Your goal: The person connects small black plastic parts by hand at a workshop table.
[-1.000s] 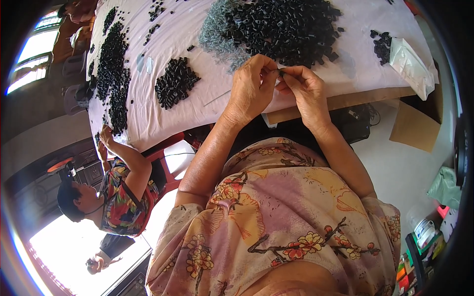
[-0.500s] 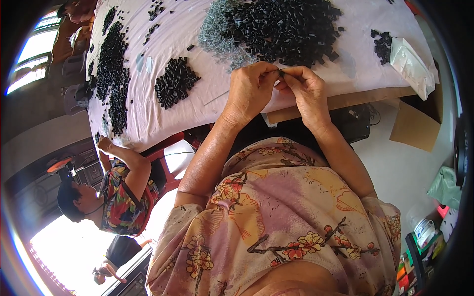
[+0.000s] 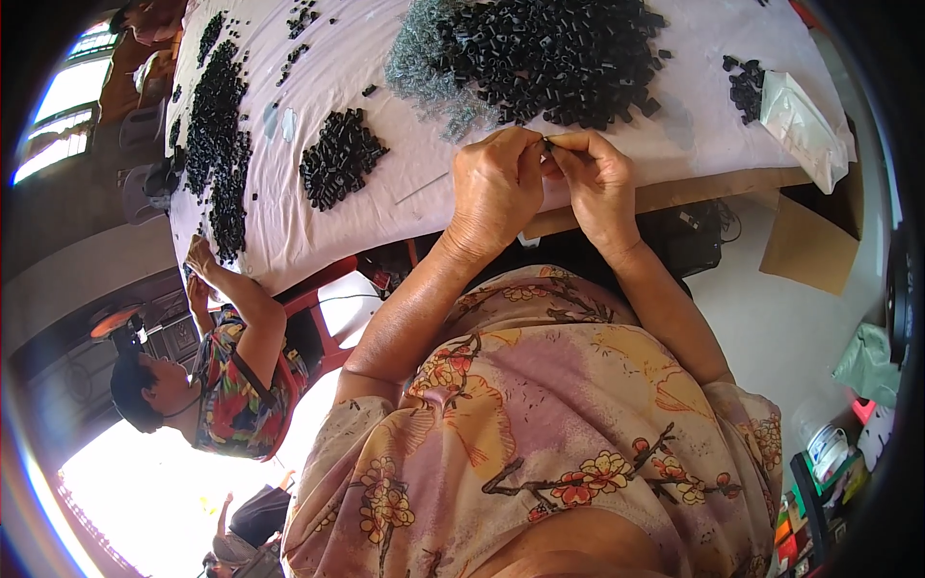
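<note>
My left hand and my right hand meet above the table's near edge, fingertips pinched together. Between them is a small black plastic piece, mostly covered by the fingers; both hands grip it. Just beyond lies a large heap of small black plastic pieces. Against its left side rests a tangle of small silvery metal parts, too fine to make out singly. A smaller pile of black pieces sits left of my left hand, and a thin metal rod lies on the cloth nearby.
A pale cloth covers the table. Far left, a long strip of black pieces lies before a seated co-worker. At right are a white plastic bag, a few black pieces and an open cardboard box below the edge.
My hands stay together at nearly the same place, with the left wrist slightly turned. The co-worker's raised hand has shifted up along the table edge, and a person in the background has moved.
</note>
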### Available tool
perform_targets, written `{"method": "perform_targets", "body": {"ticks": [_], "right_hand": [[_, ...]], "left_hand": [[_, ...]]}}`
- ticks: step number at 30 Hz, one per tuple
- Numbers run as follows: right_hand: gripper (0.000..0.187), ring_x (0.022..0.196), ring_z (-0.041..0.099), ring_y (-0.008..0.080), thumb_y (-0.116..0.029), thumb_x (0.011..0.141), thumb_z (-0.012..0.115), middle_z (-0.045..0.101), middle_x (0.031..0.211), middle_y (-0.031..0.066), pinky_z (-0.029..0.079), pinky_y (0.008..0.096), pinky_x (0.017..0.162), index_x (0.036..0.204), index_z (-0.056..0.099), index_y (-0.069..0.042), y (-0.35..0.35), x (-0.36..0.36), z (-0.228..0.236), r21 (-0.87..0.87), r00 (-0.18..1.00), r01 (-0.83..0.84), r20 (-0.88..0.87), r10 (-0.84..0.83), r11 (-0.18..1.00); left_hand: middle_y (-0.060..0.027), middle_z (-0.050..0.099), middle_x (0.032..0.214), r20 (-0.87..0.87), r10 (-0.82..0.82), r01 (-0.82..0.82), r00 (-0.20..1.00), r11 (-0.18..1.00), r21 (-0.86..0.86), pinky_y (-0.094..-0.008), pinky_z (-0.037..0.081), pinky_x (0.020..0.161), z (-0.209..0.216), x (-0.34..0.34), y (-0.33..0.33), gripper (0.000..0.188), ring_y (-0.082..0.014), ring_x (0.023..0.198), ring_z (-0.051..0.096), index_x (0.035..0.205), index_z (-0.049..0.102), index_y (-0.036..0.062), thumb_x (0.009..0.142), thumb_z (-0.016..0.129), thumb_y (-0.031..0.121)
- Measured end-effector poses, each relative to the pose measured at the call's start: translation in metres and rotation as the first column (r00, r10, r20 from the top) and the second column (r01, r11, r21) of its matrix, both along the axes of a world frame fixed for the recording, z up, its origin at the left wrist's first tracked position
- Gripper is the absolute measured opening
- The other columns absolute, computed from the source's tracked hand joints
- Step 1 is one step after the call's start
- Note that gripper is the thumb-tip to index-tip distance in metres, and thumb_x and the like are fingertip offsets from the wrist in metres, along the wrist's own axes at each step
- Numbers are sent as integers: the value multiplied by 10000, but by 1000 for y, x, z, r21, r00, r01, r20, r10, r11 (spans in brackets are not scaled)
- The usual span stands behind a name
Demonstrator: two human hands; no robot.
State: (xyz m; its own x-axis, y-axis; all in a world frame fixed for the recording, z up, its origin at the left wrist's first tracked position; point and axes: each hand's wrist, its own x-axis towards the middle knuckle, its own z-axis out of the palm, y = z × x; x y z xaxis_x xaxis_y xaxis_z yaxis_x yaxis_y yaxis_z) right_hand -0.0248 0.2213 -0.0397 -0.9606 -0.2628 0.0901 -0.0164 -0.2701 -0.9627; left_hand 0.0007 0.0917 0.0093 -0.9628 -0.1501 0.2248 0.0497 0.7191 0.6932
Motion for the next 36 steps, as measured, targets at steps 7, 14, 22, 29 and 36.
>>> {"method": "perform_targets", "body": {"ticks": [7, 14, 22, 29, 36], "right_hand": [[96, 772, 655, 94, 47, 929, 587, 692, 872, 51, 553, 223, 716, 974, 671, 37, -1, 0, -2, -88, 986, 55, 163, -40, 995], [128, 768, 624, 68, 5, 921, 603, 699, 888, 41, 523, 205, 709, 991, 709, 19, 0, 2, 5, -150, 925, 100, 379, -37, 984], [133, 778, 621, 64, -6, 923, 607, 702, 896, 40, 520, 205, 719, 996, 717, 12, 2, 2, 7, -169, 901, 107, 434, -23, 980], [124, 782, 619, 67, -3, 923, 617, 703, 901, 37, 516, 205, 725, 991, 719, 12, 1, 3, 5, -176, 911, 122, 410, -40, 977], [112, 787, 619, 63, -23, 934, 622, 702, 924, 43, 516, 206, 739, 1009, 699, 10, 2, 2, 3, -234, 913, 128, 408, -22, 964]], "left_hand": [[-156, 704, 823, -20, -43, 42, 999, 997, -61, -308, 562, 655, -2, 0, 1, 146, -244, 718, 714, 948, 682, -32, 806, 665, -4], [-145, 679, 817, -68, -23, 18, 997, 996, -82, -399, 543, 617, -6, -2, 3, 164, -339, 707, 676, 914, 680, 15, 764, 674, 80], [-127, 667, 788, -117, -6, -8, 993, 993, -118, -406, 535, 596, -6, -3, 7, 157, -332, 680, 664, 895, 693, 35, 747, 679, 87], [-146, 709, 836, -93, -30, 16, 995, 990, -141, -323, 573, 654, -3, -2, 7, 191, -257, 745, 719, 929, 702, -24, 747, 727, 26], [-132, 683, 790, -145, -58, 41, 988, 992, -120, -361, 551, 614, -2, -6, 7, 152, -291, 694, 687, 885, 698, 6, 742, 716, 54]]}}
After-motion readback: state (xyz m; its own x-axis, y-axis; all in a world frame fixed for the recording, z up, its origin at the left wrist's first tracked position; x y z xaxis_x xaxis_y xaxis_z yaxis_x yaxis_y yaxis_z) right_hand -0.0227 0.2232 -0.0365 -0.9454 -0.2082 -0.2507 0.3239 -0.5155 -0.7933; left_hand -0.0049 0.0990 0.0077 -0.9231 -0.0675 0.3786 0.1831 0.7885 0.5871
